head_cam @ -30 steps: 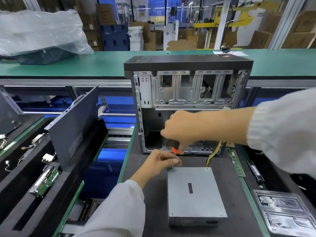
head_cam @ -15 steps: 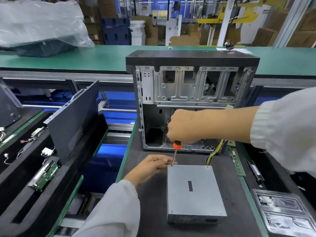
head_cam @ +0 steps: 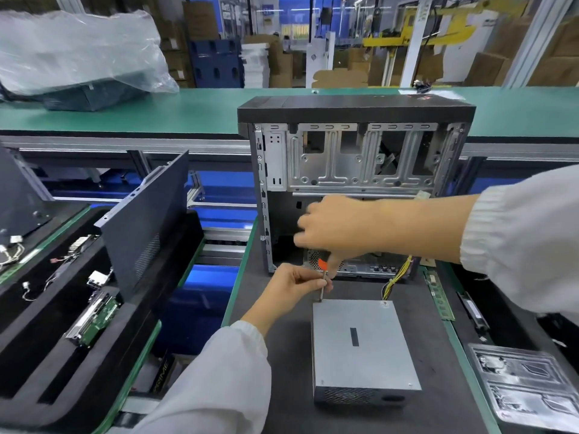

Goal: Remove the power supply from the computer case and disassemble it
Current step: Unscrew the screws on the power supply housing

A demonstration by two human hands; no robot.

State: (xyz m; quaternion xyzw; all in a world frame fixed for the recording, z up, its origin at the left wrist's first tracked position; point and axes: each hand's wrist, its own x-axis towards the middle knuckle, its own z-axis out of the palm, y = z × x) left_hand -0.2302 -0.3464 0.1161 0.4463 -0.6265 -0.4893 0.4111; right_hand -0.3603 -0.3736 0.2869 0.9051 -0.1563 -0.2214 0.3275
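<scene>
A: Where's the PSU (head_cam: 360, 339)?

B: Out of the case (head_cam: 354, 170), flat on the counter (head_cam: 282, 371) just in front of it. Long axis runs toward the person. Yellow cable (head_cam: 396, 277) trails from its far end back to the case.

A: Tool?

B: Screwdriver (head_cam: 322, 278) near upright, tip at the far-left corner of the PSU lid. Looks like it's on a lid screw, but that's too small to confirm.

A: Hands?

B: Left hand (head_cam: 297, 288) is nearer, just left of that corner, fingers pinching the bare shaft to steady it. Right hand (head_cam: 332, 233) comes over from the right, directly above; its lower fingers curl onto the orange handle, the upper ones spread loose and blurred.

A: Next?

B: My guess: the right hand turns and the left keeps the tip seated. Slip risk if the shaft tilts.
</scene>
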